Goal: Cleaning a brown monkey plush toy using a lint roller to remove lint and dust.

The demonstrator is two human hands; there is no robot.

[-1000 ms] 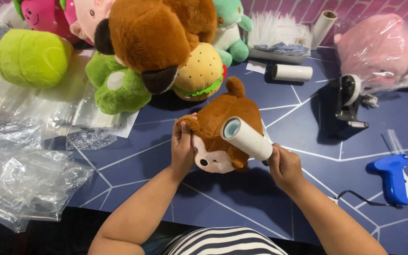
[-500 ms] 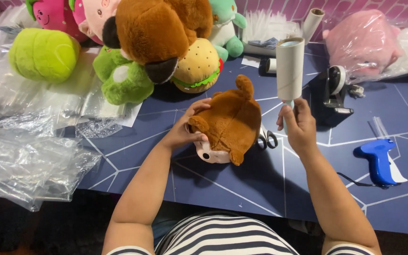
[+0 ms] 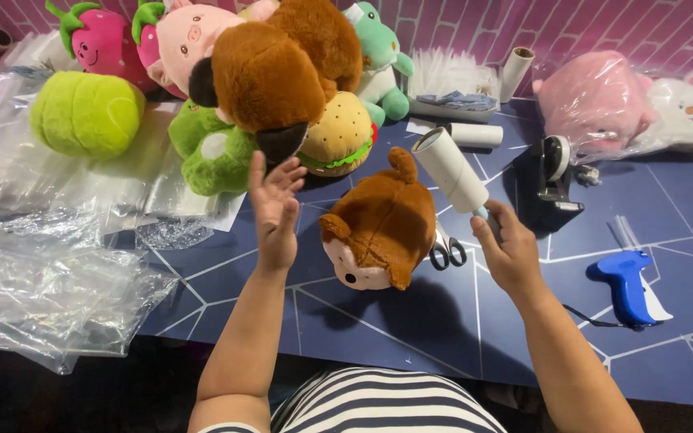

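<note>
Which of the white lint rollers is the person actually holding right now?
The one tilted up in the right hand, lint roller. The other rolls lie or lean untouched farther back on the table.

Your right hand (image 3: 509, 250) grips lint roller (image 3: 451, 171) by handle, roller tilted up-left, just above right side of brown monkey plush (image 3: 378, 224). Your left hand (image 3: 274, 210) open, fingers spread, raised just left of monkey plush, not touching it. Scissors (image 3: 445, 250) lie at plush's right edge. Burger plush (image 3: 337, 135) behind it. Blue tagging gun (image 3: 626, 282) well right.
</note>
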